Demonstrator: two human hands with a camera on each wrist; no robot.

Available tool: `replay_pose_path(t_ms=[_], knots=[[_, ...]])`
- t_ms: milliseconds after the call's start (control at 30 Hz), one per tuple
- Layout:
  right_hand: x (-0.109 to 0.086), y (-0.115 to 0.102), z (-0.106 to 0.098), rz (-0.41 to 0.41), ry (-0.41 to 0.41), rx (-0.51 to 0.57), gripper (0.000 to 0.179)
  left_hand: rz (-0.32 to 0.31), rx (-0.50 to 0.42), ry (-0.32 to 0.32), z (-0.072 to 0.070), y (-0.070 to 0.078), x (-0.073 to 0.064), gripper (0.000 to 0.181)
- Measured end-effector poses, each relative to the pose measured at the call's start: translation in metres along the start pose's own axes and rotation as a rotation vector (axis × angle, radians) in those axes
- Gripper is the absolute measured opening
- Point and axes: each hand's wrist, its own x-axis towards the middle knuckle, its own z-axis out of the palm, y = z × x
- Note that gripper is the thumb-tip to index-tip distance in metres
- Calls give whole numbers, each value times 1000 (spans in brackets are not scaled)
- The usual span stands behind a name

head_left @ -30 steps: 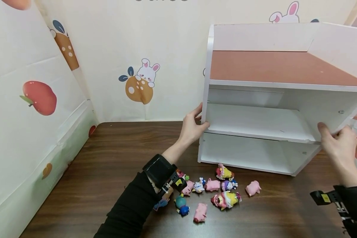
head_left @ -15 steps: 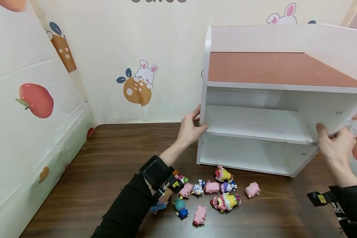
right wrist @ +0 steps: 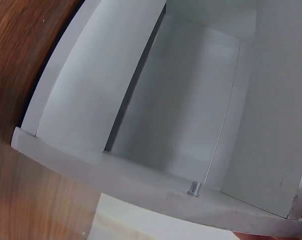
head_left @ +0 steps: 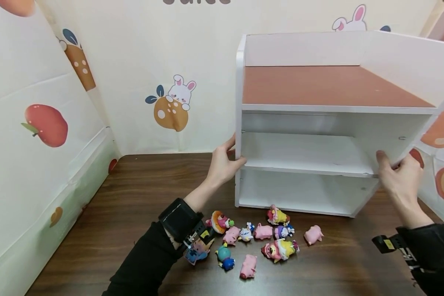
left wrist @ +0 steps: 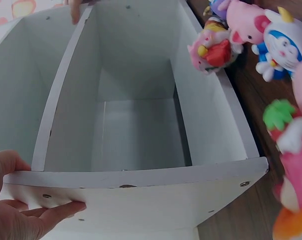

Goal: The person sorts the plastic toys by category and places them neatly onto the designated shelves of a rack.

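Observation:
A white shelf unit (head_left: 303,169) with a reddish-brown top board (head_left: 333,86) stands on the dark wooden table. My left hand (head_left: 223,164) grips its left side panel, thumb at the front edge and fingers on the outer face. In the left wrist view, the left hand (left wrist: 21,210) holds that same panel from both sides. My right hand (head_left: 399,176) grips the right side panel, its thumb on the inner side near the middle shelf. Only bits of the right fingers show at the corner of the right wrist view, beside the panel (right wrist: 155,190).
Several small toy figures lie in front of the unit, among them a pink pig (head_left: 248,266), another pig (head_left: 313,234) off to the right, and a yellow-and-pink figure (head_left: 280,250). A patterned wall covering (head_left: 207,102) rises behind the table (head_left: 133,197).
Both hands have shifted the shelf unit to the left, mostly in the last half second. The toy figures have stayed in place on the table.

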Motion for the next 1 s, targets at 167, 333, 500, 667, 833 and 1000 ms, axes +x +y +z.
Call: replay_pose_path(t_ms=[167, 333, 500, 667, 833, 1000], knots=[[-4, -9, 11, -96, -2, 27, 35, 11, -7, 22, -16, -1, -5, 63], [-9, -18, 21, -180, -8, 60, 32, 6, 2, 36, -34, 18, -17, 56], [-14, -29, 32, -242, -26, 96, 31, -2, 31, 56, -51, 26, -26, 51], [-20, -38, 43, -272, -50, 108, 29, -14, 62, 88, -66, 24, -32, 47], [-25, -48, 53, -302, -72, 130, 28, -23, 104, 119, -78, 20, -38, 45], [-31, -57, 62, -315, -102, 164, 31, -53, 119, 138, -89, 17, -42, 44]])
